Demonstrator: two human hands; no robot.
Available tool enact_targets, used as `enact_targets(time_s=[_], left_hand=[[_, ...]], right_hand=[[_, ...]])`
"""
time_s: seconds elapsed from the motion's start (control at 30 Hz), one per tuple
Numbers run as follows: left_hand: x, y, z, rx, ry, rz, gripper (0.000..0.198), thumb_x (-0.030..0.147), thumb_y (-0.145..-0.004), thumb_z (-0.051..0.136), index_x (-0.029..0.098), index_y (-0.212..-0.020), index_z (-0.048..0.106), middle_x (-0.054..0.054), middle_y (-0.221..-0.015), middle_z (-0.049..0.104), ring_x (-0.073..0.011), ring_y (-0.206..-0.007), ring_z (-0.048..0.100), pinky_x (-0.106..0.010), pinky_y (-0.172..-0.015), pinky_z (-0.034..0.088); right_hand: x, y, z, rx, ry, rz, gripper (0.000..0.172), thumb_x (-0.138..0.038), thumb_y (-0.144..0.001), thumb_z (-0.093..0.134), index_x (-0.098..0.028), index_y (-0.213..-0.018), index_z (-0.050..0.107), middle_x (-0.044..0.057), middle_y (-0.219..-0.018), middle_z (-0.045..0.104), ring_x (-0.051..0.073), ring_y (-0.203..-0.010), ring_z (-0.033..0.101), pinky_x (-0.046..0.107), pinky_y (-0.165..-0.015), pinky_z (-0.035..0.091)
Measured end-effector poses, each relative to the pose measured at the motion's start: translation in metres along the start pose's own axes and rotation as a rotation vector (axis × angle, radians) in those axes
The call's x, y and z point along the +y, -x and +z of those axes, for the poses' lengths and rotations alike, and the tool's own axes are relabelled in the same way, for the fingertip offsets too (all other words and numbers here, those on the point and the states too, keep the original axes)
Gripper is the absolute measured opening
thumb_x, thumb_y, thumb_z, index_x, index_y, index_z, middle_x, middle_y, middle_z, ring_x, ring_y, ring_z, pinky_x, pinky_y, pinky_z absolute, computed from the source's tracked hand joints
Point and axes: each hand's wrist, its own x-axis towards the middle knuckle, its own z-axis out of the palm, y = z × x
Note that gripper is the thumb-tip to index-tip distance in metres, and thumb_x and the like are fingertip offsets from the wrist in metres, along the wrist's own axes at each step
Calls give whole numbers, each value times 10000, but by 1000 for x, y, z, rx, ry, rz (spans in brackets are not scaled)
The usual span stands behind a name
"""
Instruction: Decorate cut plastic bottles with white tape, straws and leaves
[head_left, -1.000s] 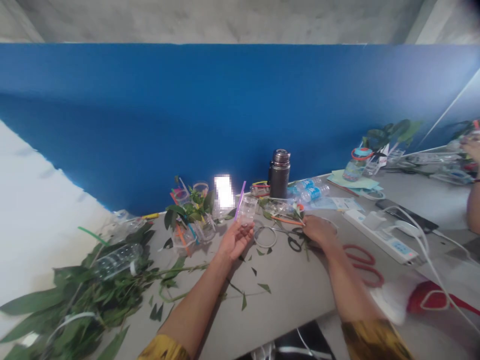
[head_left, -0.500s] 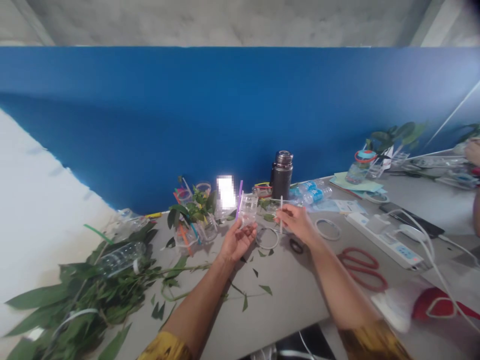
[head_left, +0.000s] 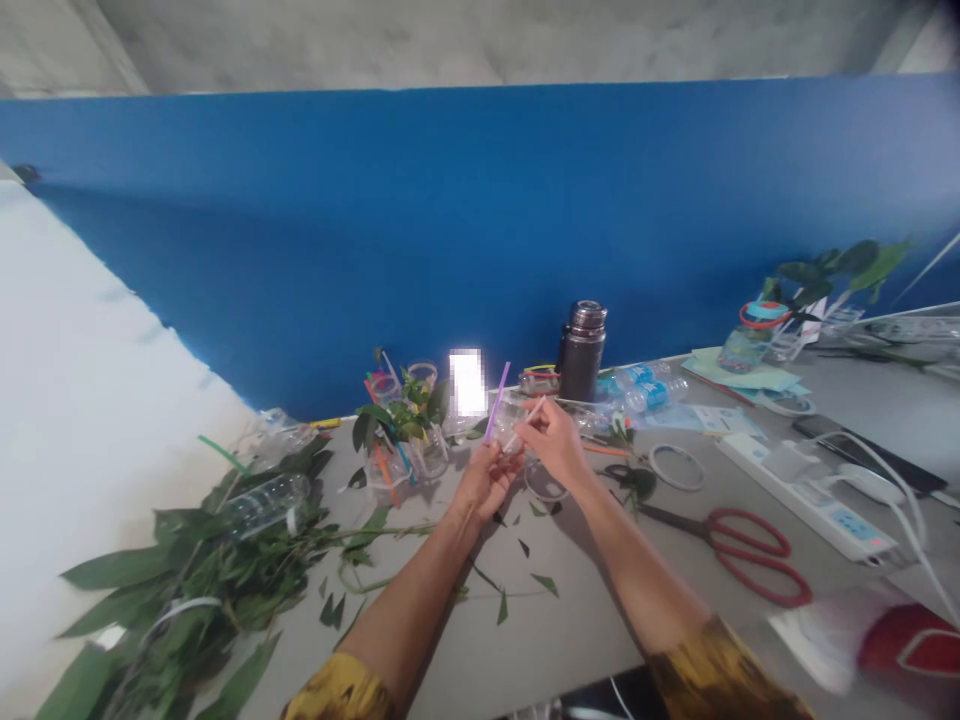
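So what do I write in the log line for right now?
left hand holds clear plastic cup | right hand holds white straw | nearby: red-handled scissors

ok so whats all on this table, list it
vacuum flask: one, dark grey, back edge
water bottles: two, clear with blue labels, right of flask
clear plastic cups: several, clear, with leaves and straws, back edge
leafy cuttings: one bunch, green, left end
scissors: one pair, red handles, front right
power strip: one, white, far right
purple straw: one, purple, beside held cup
clear plastic cup: one, clear, in left hand
thin straw: one, pale, in right hand
left hand: holds cup
right hand: pinches thin straw
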Motion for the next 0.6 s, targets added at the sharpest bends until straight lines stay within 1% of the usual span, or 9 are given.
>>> enact_targets(time_s=[0.07,0.13,0.27,0.4,0.5,0.6], left_hand=[[0,1,1,-14,-3,12,227,179,-845,882,155,-1025,747,-92,-983,819,-202,-866,778,-290,-819,653],[0,2,1,-27,0,20,255,180,-837,889,161,-1045,744,-89,-997,817,-197,-872,773,-294,-836,648],[0,3,0,-68,-4,37,403,176,-815,895,195,-1177,720,-89,-1108,806,-196,-920,762,-328,-907,631],[-1,5,1,-93,-21,36,445,172,-795,889,188,-1200,704,-90,-1125,795,-198,-919,755,-333,-917,617],[-1,7,1,-131,-25,48,475,170,-778,893,178,-1211,696,-99,-1136,791,-215,-966,762,-336,-926,608],[-1,9,3,-161,-46,58,492,185,-763,910,196,-1205,694,-86,-1120,794,-227,-1014,764,-344,-942,598]], right_hand=[[2,1,3,28,39,-27,372,-375,-789,719,-222,-1124,664,-19,-764,704,199,-668,676,313,-647,548],[1,2,6,40,50,-30,379,-371,-796,712,-223,-1139,653,-19,-774,713,196,-656,674,309,-644,536],[0,4,11,66,76,-26,341,-362,-799,703,-227,-1108,648,-10,-787,725,211,-671,702,319,-666,540],[1,7,13,99,129,-34,326,-373,-810,711,-241,-1099,640,-2,-810,736,229,-727,721,326,-693,546],[1,9,14,116,156,-37,362,-375,-815,723,-241,-1133,617,-9,-791,734,232,-719,721,329,-698,540],[0,10,16,149,194,-49,417,-366,-821,739,-238,-1192,599,-16,-776,734,232,-707,718,333,-705,533]])
